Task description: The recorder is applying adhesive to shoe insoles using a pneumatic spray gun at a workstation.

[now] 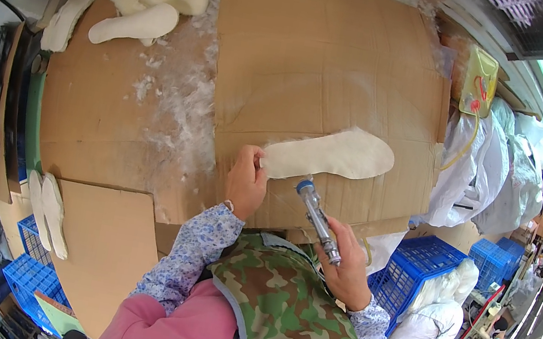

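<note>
A cream insole [331, 155] lies flat on the cardboard sheet [319, 55] in front of me. My left hand [247, 183] pinches its narrow left end between thumb and fingers. In my right hand [347, 265] is a silver, tube-shaped tool [319, 219] with a blue collar, which looks like a spray gun. Its tip points up and left, close to the insole's lower edge. The fingers under the tool are partly hidden.
White fluff [184, 112] covers the board left of the sheet. Fleecy insoles [134, 24] pile at the far left; two more [47, 212] lie nearer. A yellow can [480, 79] with a yellow hose [462, 153] hangs at right, above white bags [472, 174] and a blue crate [416, 269].
</note>
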The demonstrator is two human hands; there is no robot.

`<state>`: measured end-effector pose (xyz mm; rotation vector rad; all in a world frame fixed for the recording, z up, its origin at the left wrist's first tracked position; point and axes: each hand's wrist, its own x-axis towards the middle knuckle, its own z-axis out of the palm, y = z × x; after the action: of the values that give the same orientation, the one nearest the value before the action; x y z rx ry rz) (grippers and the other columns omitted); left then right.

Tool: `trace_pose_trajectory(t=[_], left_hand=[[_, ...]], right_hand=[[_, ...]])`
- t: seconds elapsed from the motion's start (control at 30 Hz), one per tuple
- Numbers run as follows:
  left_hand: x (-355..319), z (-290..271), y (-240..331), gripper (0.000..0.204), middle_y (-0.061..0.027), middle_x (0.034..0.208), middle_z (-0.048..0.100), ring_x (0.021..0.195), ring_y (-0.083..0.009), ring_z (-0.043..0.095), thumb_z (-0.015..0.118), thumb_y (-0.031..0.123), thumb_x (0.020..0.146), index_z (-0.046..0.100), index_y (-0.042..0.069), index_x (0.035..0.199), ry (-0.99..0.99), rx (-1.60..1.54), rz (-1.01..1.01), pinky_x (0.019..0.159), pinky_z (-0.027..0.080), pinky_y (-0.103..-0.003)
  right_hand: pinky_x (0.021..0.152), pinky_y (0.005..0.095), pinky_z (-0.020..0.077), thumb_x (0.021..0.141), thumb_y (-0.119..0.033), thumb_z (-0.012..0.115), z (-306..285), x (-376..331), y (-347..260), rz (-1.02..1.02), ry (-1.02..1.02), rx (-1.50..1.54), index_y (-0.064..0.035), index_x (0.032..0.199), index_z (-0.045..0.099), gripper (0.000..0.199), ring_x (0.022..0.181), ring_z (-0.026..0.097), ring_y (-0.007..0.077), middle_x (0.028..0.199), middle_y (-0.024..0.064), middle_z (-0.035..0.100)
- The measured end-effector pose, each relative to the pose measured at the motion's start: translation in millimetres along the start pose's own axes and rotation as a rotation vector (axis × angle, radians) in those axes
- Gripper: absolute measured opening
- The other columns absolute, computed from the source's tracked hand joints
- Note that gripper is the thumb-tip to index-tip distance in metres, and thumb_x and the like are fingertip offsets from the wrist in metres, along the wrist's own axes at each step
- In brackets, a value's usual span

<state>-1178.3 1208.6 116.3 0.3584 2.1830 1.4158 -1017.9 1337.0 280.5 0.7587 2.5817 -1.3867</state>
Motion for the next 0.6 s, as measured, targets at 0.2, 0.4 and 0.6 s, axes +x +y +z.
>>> trace_pose_trajectory(t=[0.2, 0.4, 0.6], left_hand=[[1.1, 0.1, -2.1, 0.028, -0.0168, 0.096, 0.060, 0.087, -0.0339, 0.061, 0.055, 0.001, 0.085, 0.048, 0.006, 0.112, 0.007, 0.011, -0.011, 0.078, 0.049, -0.042], [0.9, 1.8, -3.6, 0.029, -0.0170, 0.095, 0.061, 0.087, -0.0343, 0.062, 0.054, -0.002, 0.085, 0.049, 0.005, 0.113, 0.035, -0.031, -0.002, 0.078, 0.049, -0.042], [0.6, 3.0, -6.4, 0.037, -0.0153, 0.093, 0.060, 0.084, -0.0294, 0.062, 0.054, -0.004, 0.084, 0.049, 0.005, 0.120, 0.017, -0.108, -0.016, 0.077, 0.050, -0.039]], right_hand=[[0.081, 0.0437, 0.0479, 0.070, 0.012, 0.055, 14.0, 1.8, -2.6, 0.027, -0.097, -0.026, -0.0025, 0.130, 0.045, 0.063, 0.097, 0.058, 0.0421, 0.111, 0.0213, 0.054], [0.078, 0.0445, 0.0475, 0.072, 0.011, 0.056, 17.3, 5.3, -6.6, -0.011, -0.134, -0.006, -0.0028, 0.128, 0.045, 0.059, 0.093, 0.058, 0.0414, 0.106, 0.0203, 0.054], [0.078, 0.0444, 0.0480, 0.073, 0.012, 0.057, 18.0, 5.8, -7.3, -0.028, -0.139, -0.009, -0.0028, 0.126, 0.046, 0.056, 0.094, 0.058, 0.0414, 0.105, 0.0205, 0.055]])
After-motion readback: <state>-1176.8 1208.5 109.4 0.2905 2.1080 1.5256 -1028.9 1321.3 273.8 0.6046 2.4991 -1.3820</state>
